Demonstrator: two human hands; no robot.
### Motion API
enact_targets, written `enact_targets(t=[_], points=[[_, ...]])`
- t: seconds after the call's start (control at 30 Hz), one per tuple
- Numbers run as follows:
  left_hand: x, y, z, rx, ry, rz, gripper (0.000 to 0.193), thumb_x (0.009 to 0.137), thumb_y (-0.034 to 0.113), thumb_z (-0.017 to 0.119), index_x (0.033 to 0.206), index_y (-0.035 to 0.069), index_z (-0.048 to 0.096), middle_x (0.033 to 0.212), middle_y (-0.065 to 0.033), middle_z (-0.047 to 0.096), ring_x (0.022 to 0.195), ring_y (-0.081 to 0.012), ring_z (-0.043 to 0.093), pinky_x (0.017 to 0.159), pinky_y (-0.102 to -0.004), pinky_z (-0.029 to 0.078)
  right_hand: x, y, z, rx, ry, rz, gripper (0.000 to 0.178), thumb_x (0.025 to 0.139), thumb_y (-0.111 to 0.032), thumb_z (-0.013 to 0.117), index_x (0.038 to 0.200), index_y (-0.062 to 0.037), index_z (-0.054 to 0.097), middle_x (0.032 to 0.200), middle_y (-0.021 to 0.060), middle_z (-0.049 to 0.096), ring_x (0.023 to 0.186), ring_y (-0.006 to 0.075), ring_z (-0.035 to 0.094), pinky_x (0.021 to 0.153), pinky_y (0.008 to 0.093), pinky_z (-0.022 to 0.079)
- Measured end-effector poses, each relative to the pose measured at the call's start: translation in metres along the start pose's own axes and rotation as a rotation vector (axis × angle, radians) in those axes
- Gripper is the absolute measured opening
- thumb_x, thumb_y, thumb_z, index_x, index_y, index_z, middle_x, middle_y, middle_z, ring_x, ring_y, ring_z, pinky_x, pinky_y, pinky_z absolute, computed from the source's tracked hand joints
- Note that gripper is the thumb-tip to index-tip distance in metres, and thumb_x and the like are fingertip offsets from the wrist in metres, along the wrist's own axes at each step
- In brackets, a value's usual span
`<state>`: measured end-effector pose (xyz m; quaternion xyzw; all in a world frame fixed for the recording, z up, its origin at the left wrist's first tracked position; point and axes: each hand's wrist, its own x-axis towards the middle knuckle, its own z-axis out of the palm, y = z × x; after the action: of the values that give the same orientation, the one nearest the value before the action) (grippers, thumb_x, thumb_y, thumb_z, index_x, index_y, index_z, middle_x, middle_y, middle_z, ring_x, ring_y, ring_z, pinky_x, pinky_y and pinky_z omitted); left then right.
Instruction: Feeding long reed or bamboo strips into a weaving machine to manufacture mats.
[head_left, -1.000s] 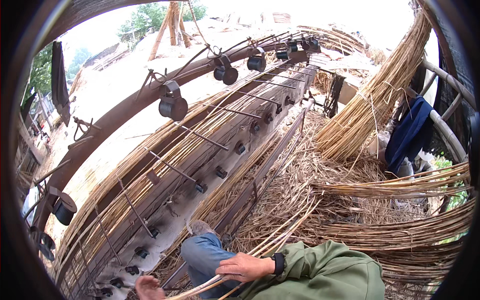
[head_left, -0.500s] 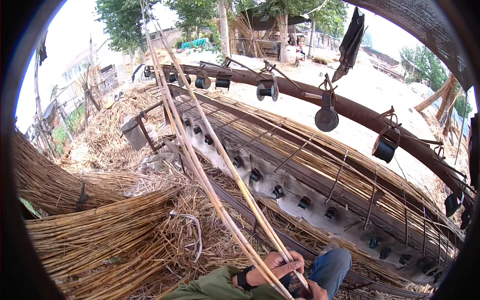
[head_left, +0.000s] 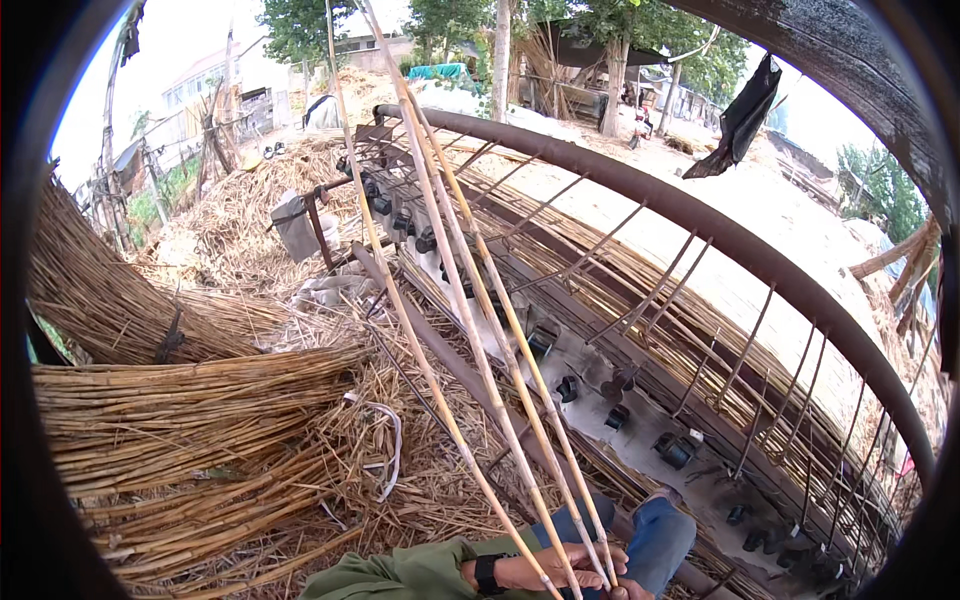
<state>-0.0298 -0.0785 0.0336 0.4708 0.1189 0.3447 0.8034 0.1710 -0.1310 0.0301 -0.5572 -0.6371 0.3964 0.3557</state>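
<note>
Several long, thin reed stalks slant from my lap up to the top of the view, their upper lengths fanned apart. My left hand, with a black band at the wrist and a green sleeve, is closed around their lower ends. Beside it, my right hand grips the same ends, partly cut off by the lower edge. The stalks pass over a long metal frame, whose curved brown pipe carries a row of thin rods. Dark wire spools sit along a pale strip on the frame's near side.
Thick reed bundles lie at the left, one tied with a dark band. Loose straw covers the ground around me. A grey cloth bag hangs at the frame's far end. Dark cloth dangles at upper right.
Spools that hung along the far pipe no longer hang there, and the pipe now shows bare rods. The stalks have spread apart. The view has shifted slightly.
</note>
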Motion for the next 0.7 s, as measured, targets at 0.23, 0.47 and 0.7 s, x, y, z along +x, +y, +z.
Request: enact_targets(t=[0.23,0.47,0.7], points=[[0.021,0.005,0.02,0.243,0.088,-0.021,0.084,0.078,0.029,0.069,0.139,0.009,0.016,0.101,-0.007,0.054,0.087,-0.0196,0.054,0.076,-0.0359,0.045,0.018,-0.002,-0.018,-0.056,0.177,-0.086,0.027,0.088,-0.019,0.044,0.068,-0.0015,0.05,0.055,0.0061,0.046,0.05,0.0137,0.042,0.047,0.0304,0.034],[0.023,0.0,0.019,0.799,-0.022,0.058,0.082,0.072,0.046,0.069,0.134,0.008,0.031,0.122,-0.0123,0.041,0.099,-0.0242,0.05,0.08,-0.039,0.043,0.084,-0.042,-0.052,0.065,0.223,-0.231,0.032,0.092,-0.027,0.049,0.089,0.0045,0.057,0.059,0.0009,0.052,0.051,0.0045,0.043,0.046,0.0202,0.034],[0.04,0.027,0.023,0.744,0.424,0.388,0.049,0.083,0.029,0.062,0.12,0.005,0.041,0.109,-0.0103,0.048,0.087,-0.021,0.048,0.078,-0.0334,0.041,0.113,-0.06,-0.063,-0.235,0.274,-0.432,0.021,0.081,-0.004,0.056,0.102,0.0003,0.055,0.079,0.0149,0.059,0.062,0.0323,0.058,0.052,0.035,0.045]])
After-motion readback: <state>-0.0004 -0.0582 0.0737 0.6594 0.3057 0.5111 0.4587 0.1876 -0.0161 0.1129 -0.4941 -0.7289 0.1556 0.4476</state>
